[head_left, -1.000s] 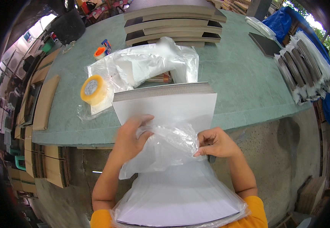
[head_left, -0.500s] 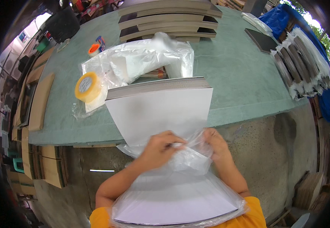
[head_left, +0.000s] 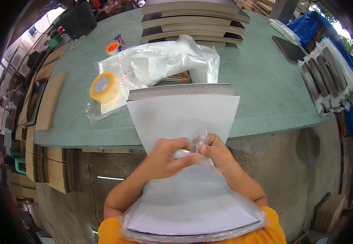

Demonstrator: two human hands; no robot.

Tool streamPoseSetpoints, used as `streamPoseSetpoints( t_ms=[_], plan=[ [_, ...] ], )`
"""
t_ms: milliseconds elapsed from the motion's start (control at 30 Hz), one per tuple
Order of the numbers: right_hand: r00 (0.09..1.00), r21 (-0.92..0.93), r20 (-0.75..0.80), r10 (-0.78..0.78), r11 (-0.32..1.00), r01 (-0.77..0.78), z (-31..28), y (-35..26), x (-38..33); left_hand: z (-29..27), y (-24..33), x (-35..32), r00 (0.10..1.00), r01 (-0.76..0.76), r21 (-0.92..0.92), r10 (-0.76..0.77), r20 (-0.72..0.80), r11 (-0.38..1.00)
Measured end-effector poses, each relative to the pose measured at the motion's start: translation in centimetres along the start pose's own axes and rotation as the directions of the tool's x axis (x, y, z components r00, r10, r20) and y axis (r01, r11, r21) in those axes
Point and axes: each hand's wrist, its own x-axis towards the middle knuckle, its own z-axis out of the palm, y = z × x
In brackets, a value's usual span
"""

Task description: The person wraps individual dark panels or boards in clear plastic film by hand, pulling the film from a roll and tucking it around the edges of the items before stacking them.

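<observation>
A clear plastic bag (head_left: 194, 189) with a flat white stack inside lies against my body. Its mouth is bunched up in front of me. My right hand (head_left: 218, 153) is closed round the gathered plastic, a crumpled tuft standing up above the fingers. Just to the left, my left hand (head_left: 166, 158) is curled at the same bunch with a shiny bit of plastic between thumb and fingers; its fingertips are smeared by motion. Behind the hands, a thick stack of white-faced sheets (head_left: 184, 110) overhangs the table's near edge, its layered edge facing up and away.
On the green table (head_left: 262, 93) lie a yellowish tape roll (head_left: 104, 88), an orange tape roll (head_left: 112, 48) and loose plastic bags (head_left: 160, 61). Grey-edged board stacks (head_left: 192, 28) stand at the back, plastic-wrapped bundles (head_left: 329, 77) at right. Cardboard (head_left: 51, 101) leans at left.
The loose, spread plastic is now gathered into a tight bunch between my hands. My right hand has closed round it and moved slightly left. The view has shifted a little.
</observation>
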Motion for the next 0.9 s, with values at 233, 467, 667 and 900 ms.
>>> streamPoseSetpoints(
  t_ms=[233, 467, 667, 900],
  plan=[
    [0.973, 0.144, -0.230, 0.013, 0.989, 0.021, -2.0, -2.6, -2.3, -7.8, -7.1, -4.3, 0.845, 0.342, 0.350, -0.122, -0.521, 0.872],
    [0.996, -0.083, -0.095, 0.001, 0.997, -0.009, 1.2, -0.9, 0.3, -1.4, 2.1, -0.2, 0.997, -0.024, 0.133, 0.033, -0.067, 0.991],
    [0.985, 0.327, -0.147, -0.094, 0.935, 0.138, -1.9, -2.3, -1.3, -6.4, -4.4, -3.5, 0.821, 0.407, 0.100, -0.316, -0.475, 0.908],
    [0.986, -0.558, -0.028, -0.166, 0.821, 0.122, 2.8, -4.1, -1.8, -1.3, 3.6, -2.5, 0.971, -0.067, 0.463, 0.165, -0.173, 0.884]
  ],
)
